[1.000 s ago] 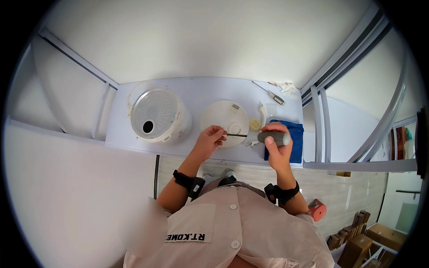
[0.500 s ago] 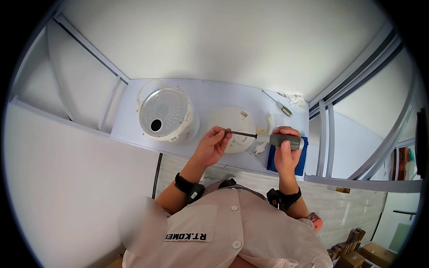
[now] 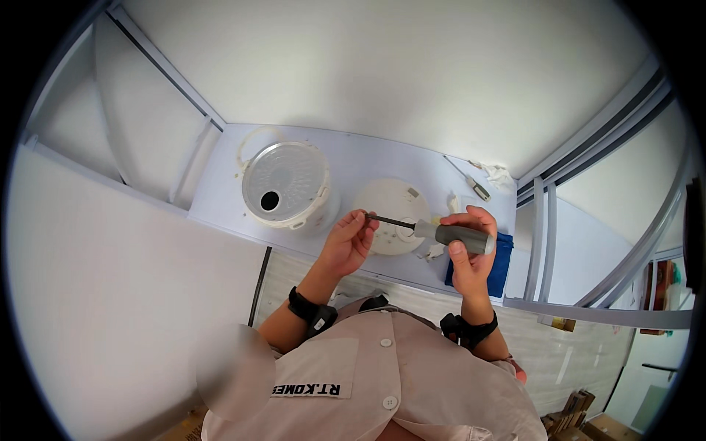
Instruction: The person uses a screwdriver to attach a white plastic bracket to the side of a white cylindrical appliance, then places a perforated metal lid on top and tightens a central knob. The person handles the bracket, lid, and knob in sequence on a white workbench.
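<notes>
A screwdriver (image 3: 457, 237) with a grey handle and a dark shaft lies level between my hands, above the table. My right hand (image 3: 471, 273) holds it by the handle, thumb below and fingers over the top. At the other end, my left hand (image 3: 347, 247) pinches the shaft's tip between thumb and fingertips. Whether a small screw sits there too is hidden by the fingers. Beneath the shaft, a round white plate-like cover (image 3: 379, 197) lies flat, partly hidden by my hands and the tool.
Left on the white table (image 3: 353, 151) stands a white round appliance (image 3: 290, 180) with a clear dimpled top and a dark hole. A second screwdriver (image 3: 471, 181) and crumpled white wrapping (image 3: 498, 175) lie back right. A blue pouch (image 3: 500, 268) sits under my right hand. Framed panels border both sides.
My right hand's fingers have loosened and spread along the handle, and the screwdriver has tilted slightly. The left hand still pinches the tip. The whole view has shifted a little.
</notes>
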Demonstrator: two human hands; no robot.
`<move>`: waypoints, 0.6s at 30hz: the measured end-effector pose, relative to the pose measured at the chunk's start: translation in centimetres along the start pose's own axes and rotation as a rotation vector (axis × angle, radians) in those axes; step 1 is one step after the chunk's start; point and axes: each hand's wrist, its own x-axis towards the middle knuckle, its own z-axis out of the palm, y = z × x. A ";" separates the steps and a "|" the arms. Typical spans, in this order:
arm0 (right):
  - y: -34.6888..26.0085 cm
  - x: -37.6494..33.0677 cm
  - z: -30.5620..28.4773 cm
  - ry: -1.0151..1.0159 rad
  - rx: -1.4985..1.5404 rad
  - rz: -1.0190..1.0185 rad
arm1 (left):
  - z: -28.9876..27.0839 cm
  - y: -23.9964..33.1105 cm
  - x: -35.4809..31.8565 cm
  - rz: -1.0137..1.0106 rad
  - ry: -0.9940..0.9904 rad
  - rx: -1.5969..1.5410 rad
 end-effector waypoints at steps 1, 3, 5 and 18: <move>-0.1 0.1 0.1 -0.006 -0.001 -0.012 | -0.1 0.1 -0.1 0.004 -0.004 0.007; -0.3 0.1 0.2 -0.034 -0.025 -0.036 | -0.2 0.4 -0.6 0.029 -0.022 0.040; -0.5 0.2 0.6 -0.036 -0.033 -0.066 | -0.2 0.8 -1.0 0.056 -0.024 0.080; -1.2 0.4 6.3 -0.084 0.074 -0.175 | 0.4 5.3 -3.6 0.167 -0.049 -0.059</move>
